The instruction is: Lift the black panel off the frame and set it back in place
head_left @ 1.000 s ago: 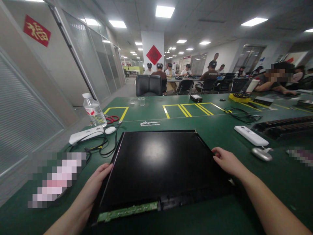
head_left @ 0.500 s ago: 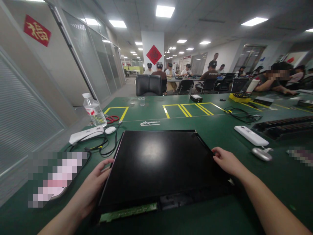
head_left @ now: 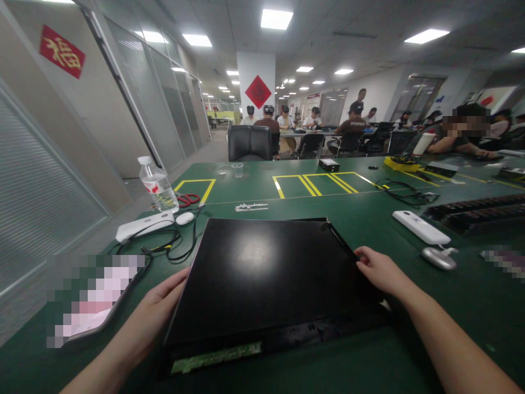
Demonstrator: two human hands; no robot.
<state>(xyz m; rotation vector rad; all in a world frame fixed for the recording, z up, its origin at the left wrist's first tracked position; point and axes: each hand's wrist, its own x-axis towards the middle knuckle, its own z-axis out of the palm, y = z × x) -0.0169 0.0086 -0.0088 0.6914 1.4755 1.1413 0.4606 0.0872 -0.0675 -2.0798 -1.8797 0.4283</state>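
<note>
A large black flat panel (head_left: 262, 273) lies on the green table (head_left: 369, 213) in front of me, with a green circuit strip (head_left: 215, 357) showing along its near edge. My left hand (head_left: 158, 309) grips the panel's left edge, fingers curled under it. My right hand (head_left: 377, 269) holds the right edge, fingers closed on the thin black frame. The near edge looks slightly raised off the table.
At left lie black cables (head_left: 172, 241), a white device (head_left: 143, 224), a white mouse (head_left: 184, 218), a water bottle (head_left: 158, 186) and red scissors (head_left: 188, 199). At right lie a white device (head_left: 420, 227) and a silver mouse (head_left: 438, 257). Several people sit at tables beyond.
The panel has tilted a little, its near edge lifting and the circuit strip dropping lower in view. My left hand has slid back along the left edge. My right hand has barely moved.
</note>
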